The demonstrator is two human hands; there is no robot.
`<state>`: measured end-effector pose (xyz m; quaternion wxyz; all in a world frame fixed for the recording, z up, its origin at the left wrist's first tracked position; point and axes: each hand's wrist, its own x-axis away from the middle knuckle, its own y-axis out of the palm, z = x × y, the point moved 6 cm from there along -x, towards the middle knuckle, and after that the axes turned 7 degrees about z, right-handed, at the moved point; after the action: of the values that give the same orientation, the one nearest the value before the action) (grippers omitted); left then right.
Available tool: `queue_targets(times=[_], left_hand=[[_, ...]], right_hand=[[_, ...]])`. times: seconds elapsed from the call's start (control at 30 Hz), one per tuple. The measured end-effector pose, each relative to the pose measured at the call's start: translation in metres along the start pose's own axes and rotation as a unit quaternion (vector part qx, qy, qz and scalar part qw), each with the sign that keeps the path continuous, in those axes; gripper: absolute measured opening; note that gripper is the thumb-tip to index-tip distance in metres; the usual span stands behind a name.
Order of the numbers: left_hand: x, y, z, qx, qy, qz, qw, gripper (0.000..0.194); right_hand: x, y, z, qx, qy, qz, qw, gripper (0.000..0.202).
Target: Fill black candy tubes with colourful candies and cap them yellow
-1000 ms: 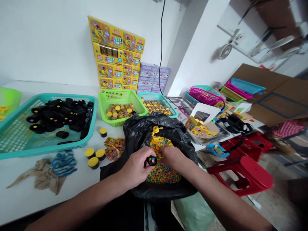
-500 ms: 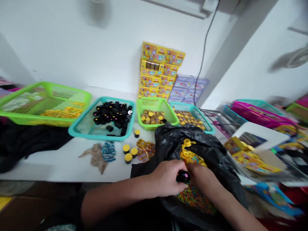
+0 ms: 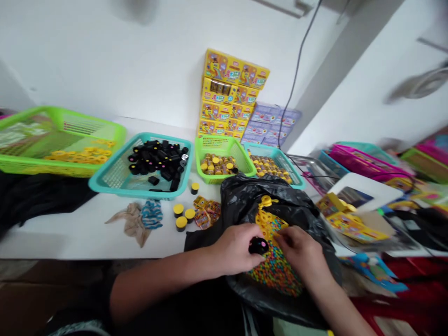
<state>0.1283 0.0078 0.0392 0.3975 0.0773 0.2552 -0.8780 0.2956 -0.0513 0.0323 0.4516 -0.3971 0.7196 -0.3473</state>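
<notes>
My left hand [image 3: 240, 249] is wrapped round a black container [image 3: 258, 246] with a pink spot, above an open black plastic bag [image 3: 241, 198]. Inside the bag lie many small coloured beads [image 3: 280, 270] and yellow plastic pieces [image 3: 268, 222]. To the right of the container, my right hand [image 3: 303, 249] is over the beads, its fingers pinched together at a small yellow piece. Several black pots with yellow lids [image 3: 181, 223] stand on the table left of the bag, beside a pile of printed packets [image 3: 207, 212].
A teal basket [image 3: 140, 189] holds black containers. Green baskets [image 3: 201, 175] [image 3: 63, 170] stand along the wall. Yellow boxes [image 3: 224, 112] are stacked behind. A beige and blue cloth [image 3: 135, 224] lies on the left. An opened yellow box [image 3: 353, 226] sits at right.
My right hand has drawn back to the right from my left hand, uncovering more beads. The black container stays in my left hand. The whole view has shifted slightly.
</notes>
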Motion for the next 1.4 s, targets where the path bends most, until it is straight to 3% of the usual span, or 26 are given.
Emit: queue_targets(times=[0.1, 0.2, 0.3, 0.43, 0.57, 0.73, 0.83, 1.0, 1.17, 1.27, 1.4], left_hand=[[-0.001, -0.002, 0.0, 0.003, -0.022, 0.021, 1.0, 0.02], [-0.001, -0.003, -0.001, -0.009, -0.019, 0.041, 0.999, 0.01], [0.0, -0.004, -0.003, -0.008, -0.019, 0.058, 0.998, 0.015], [0.001, -0.004, -0.006, -0.007, -0.04, 0.064, 0.997, 0.022], [0.001, -0.004, -0.003, -0.025, -0.036, 0.058, 0.997, 0.022], [0.002, -0.004, -0.001, 0.01, -0.063, 0.046, 0.997, 0.016], [0.004, -0.004, 0.003, -0.006, -0.056, 0.043, 0.997, 0.015], [0.008, -0.008, 0.008, 0.006, -0.041, 0.029, 0.999, 0.011], [0.008, -0.001, 0.006, 0.104, -0.102, -0.047, 0.988, 0.028], [0.009, 0.011, 0.007, 0.188, -0.178, -0.101, 0.961, 0.034], [0.011, 0.019, 0.005, 0.298, -0.269, -0.069, 0.913, 0.035]], right_hand=[[0.009, -0.021, -0.04, -0.086, -0.016, 0.081, 0.993, 0.014], [0.02, -0.025, -0.073, -0.169, -0.057, 0.077, 0.981, 0.012], [0.023, -0.024, -0.079, -0.235, -0.054, 0.077, 0.968, 0.011], [0.017, -0.017, -0.06, -0.326, 0.055, 0.088, 0.94, 0.015], [0.013, 0.003, -0.047, -0.44, 0.195, 0.035, 0.876, 0.023], [0.026, 0.023, -0.057, -0.532, 0.316, -0.079, 0.782, 0.031], [0.033, 0.028, -0.063, -0.568, 0.351, -0.092, 0.739, 0.028], [0.037, 0.03, -0.061, -0.584, 0.366, -0.038, 0.724, 0.028], [0.037, 0.025, -0.059, -0.582, 0.367, 0.027, 0.726, 0.031], [0.035, 0.024, -0.063, -0.592, 0.354, 0.04, 0.722, 0.03], [0.035, 0.023, -0.065, -0.603, 0.351, 0.064, 0.713, 0.03]])
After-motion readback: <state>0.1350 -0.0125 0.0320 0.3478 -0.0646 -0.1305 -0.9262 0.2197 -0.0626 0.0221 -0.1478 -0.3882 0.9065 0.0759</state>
